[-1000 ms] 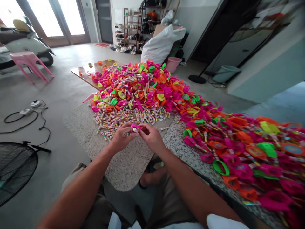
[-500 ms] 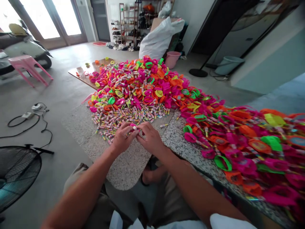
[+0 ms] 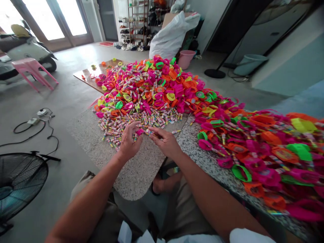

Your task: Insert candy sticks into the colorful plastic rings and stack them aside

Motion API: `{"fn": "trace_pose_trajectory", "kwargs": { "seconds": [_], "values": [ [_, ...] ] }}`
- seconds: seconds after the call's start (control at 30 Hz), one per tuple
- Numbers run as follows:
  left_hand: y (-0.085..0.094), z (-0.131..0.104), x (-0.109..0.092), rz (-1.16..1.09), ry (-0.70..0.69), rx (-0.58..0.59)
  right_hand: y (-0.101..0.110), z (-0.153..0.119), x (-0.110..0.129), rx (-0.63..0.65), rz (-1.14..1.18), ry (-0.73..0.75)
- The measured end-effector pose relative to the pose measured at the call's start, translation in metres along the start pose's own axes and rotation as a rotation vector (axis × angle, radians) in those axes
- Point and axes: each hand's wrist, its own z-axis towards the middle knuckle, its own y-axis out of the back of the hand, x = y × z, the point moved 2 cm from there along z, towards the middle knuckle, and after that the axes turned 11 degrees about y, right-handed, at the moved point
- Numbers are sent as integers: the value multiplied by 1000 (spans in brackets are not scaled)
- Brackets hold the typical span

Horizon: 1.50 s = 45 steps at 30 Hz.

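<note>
My left hand (image 3: 130, 141) is closed on a small pink piece (image 3: 139, 132) above the speckled stone table (image 3: 136, 175). Just to its right, my right hand (image 3: 165, 141) pinches a small patterned tube (image 3: 149, 132), its tip close to the pink piece. Whether the two touch, I cannot tell. Behind my hands lies a spread of similar patterned candy-like tubes (image 3: 116, 130). Beyond them rises a big heap of pink, orange, yellow and green plastic toy watches (image 3: 174, 84), which runs on along the right side of the table.
A black fan (image 3: 21, 185) stands at the lower left, with a power cord (image 3: 32, 121) on the floor behind it. A pink stool (image 3: 34, 69) and a scooter are at the far left. A pink bucket (image 3: 186, 59) and a white sack (image 3: 168, 38) stand behind the heap.
My hands have moved slightly apart, and the patterned tube now shows in my right fingers. The white bit seen between my fingertips before no longer shows. The view has shifted a little.
</note>
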Motion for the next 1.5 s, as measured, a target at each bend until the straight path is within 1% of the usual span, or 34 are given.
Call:
{"fn": "trace_pose_trajectory", "kwargs": {
  "seconds": [0.13, 0.23, 0.4, 0.5, 0.7, 0.9, 1.0, 1.13, 1.23, 1.37, 1.5],
  "values": [
    [-4, 0, 3, 9, 27, 51, 1, 0, 7, -23, -27, 40],
    [-4, -1, 1, 38, 23, 66, 2, 1, 11, -21, -46, 52],
    [-4, -1, -7, 100, -52, 69, 3, 3, 18, -21, -122, 53],
    [-5, 0, -7, 151, -92, 72, 4, 3, 21, -23, -159, 39],
    [-7, -2, -5, 227, -117, 109, 5, 2, 23, 10, -191, 8],
    [-8, -3, -8, 243, -142, 139, 7, 2, 23, 32, -201, 15],
    [-10, -3, -8, 250, -127, 165, 6, 0, 21, 46, -139, -17],
    [-11, -3, -7, 239, -108, 176, 2, -2, 15, 67, 33, -137],
    [-10, -2, -9, 194, -102, 173, 0, -3, 11, 65, 162, -189],
    [-8, -3, -12, 129, -130, 180, -1, -1, 8, 66, 267, -218],
    [-6, -5, -15, 99, -129, 214, -1, -1, 10, 54, 350, -197]
  ]
}}
